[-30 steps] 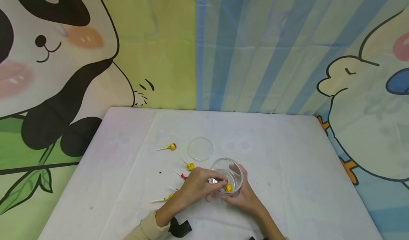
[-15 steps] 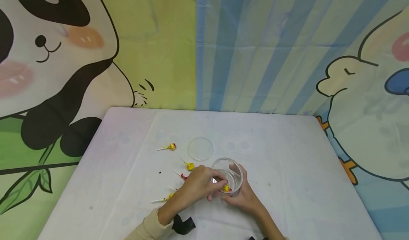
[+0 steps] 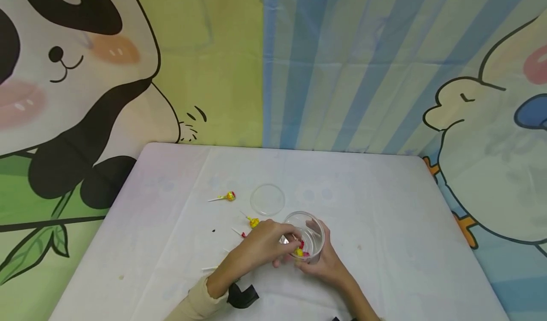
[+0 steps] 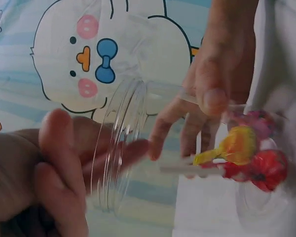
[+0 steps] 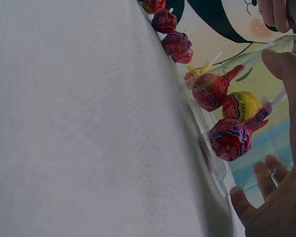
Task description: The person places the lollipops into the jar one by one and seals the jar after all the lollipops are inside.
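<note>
A clear plastic jar (image 3: 316,235) stands on the white table, its mouth upward. My right hand (image 3: 329,264) grips it round the side, thumb and fingers on the wall. My left hand (image 3: 267,242) is at the jar's mouth, fingers dipping inside; in the left wrist view they look loosely bent with nothing between them. Near the jar's bottom lie several wrapped lollipops: a yellow lollipop (image 4: 238,144), a red lollipop (image 4: 269,169) and a purple one seen in the right wrist view. One white stick (image 4: 192,169) is blurred there.
A clear round lid (image 3: 268,199) lies flat behind the jar. To the left are several lollipops on the table, among them a yellow lollipop (image 3: 231,196) and another yellow lollipop (image 3: 254,222); my left forearm partly covers the nearer ones. A printed curtain (image 3: 342,74) stands behind.
The yellow lollipop at my left fingertips has gone down into the jar, and those fingers have loosened. My right hand and the jar have stayed in place.
</note>
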A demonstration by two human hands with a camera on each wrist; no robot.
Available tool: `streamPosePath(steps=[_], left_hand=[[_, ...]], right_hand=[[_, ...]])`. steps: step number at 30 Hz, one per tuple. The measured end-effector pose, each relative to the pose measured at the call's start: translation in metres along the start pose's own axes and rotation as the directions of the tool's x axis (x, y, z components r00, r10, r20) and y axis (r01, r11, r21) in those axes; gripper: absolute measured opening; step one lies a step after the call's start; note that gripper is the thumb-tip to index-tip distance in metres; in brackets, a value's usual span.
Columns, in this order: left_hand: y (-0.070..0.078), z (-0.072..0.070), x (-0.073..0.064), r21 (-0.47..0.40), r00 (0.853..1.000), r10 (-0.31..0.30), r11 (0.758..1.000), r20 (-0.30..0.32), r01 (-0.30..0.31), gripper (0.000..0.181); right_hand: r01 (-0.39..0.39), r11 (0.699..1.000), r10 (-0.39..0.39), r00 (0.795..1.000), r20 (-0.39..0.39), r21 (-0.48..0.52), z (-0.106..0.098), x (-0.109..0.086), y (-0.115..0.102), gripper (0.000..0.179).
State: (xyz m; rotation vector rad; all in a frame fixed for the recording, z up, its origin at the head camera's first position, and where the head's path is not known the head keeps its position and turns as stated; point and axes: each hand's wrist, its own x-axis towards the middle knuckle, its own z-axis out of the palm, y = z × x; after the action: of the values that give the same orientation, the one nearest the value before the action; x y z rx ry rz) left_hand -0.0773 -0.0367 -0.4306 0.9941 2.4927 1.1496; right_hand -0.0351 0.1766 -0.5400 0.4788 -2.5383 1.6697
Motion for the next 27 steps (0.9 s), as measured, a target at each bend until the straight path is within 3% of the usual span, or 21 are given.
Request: streamPosePath(steps=[2, 3, 6, 8, 10, 13, 15, 17, 19, 22, 24, 27], left_hand=[[-0.004, -0.003, -0.009, 0.006, 0.990, 0.112, 0.994, -0.081, -0.112, 0.018], [-0.007, -0.005, -0.014, 0.026, 0.977, 0.172, 0.985, -0.123, -0.171, 0.020], [-0.017, -0.012, -0.031, 0.121, 0.916, 0.325, 0.945, -0.233, -0.305, 0.025], [-0.026, -0.014, -0.045, 0.163, 0.896, 0.353, 0.934, -0.269, -0.319, 0.024], [-0.035, -0.016, -0.060, 0.184, 0.897, 0.333, 0.939, -0.289, -0.290, 0.022], [-0.049, -0.016, -0.085, 0.210, 0.914, 0.253, 0.959, -0.317, -0.193, 0.021], [-0.057, -0.017, -0.101, 0.231, 0.924, 0.173, 0.968, -0.342, -0.096, 0.021], [-0.065, -0.019, -0.117, 0.263, 0.922, 0.075, 0.964, -0.379, 0.029, 0.023], [-0.072, -0.022, -0.131, 0.285, 0.904, -0.027, 0.944, -0.426, 0.163, 0.024], [-0.081, -0.027, -0.149, 0.296, 0.860, -0.159, 0.895, -0.486, 0.333, 0.026], [-0.085, -0.029, -0.158, 0.279, 0.839, -0.222, 0.874, -0.496, 0.397, 0.025], [-0.086, -0.029, -0.166, 0.235, 0.824, -0.325, 0.852, -0.463, 0.468, 0.024]], right_hand=[[-0.009, 1.000, 0.009, 1.000, 0.007, 0.001, 0.000, 0.001, -0.001, 0.113], [-0.018, 1.000, 0.018, 1.000, 0.012, -0.002, 0.000, 0.001, -0.001, 0.113], [-0.055, 0.998, 0.055, 0.998, 0.022, -0.011, -0.001, 0.002, -0.003, 0.113], [-0.077, 0.997, 0.077, 0.997, 0.020, -0.015, -0.001, 0.002, -0.003, 0.112], [-0.094, 0.995, 0.095, 0.995, 0.018, -0.014, -0.001, 0.002, -0.003, 0.112], [-0.109, 0.994, 0.109, 0.994, 0.022, -0.011, 0.001, 0.001, -0.002, 0.111], [-0.106, 0.994, 0.107, 0.994, 0.026, -0.014, 0.001, 0.000, -0.001, 0.111], [-0.097, 0.995, 0.097, 0.995, 0.027, -0.014, 0.001, 0.001, -0.001, 0.111], [-0.080, 0.997, 0.081, 0.996, 0.028, -0.010, 0.001, 0.002, -0.002, 0.111], [-0.059, 0.998, 0.059, 0.998, 0.023, 0.016, 0.001, 0.004, -0.004, 0.112], [-0.052, 0.998, 0.051, 0.998, 0.021, 0.034, 0.000, 0.004, -0.005, 0.112], [-0.054, 0.997, 0.054, 0.998, 0.017, 0.049, 0.001, 0.003, -0.004, 0.113]])
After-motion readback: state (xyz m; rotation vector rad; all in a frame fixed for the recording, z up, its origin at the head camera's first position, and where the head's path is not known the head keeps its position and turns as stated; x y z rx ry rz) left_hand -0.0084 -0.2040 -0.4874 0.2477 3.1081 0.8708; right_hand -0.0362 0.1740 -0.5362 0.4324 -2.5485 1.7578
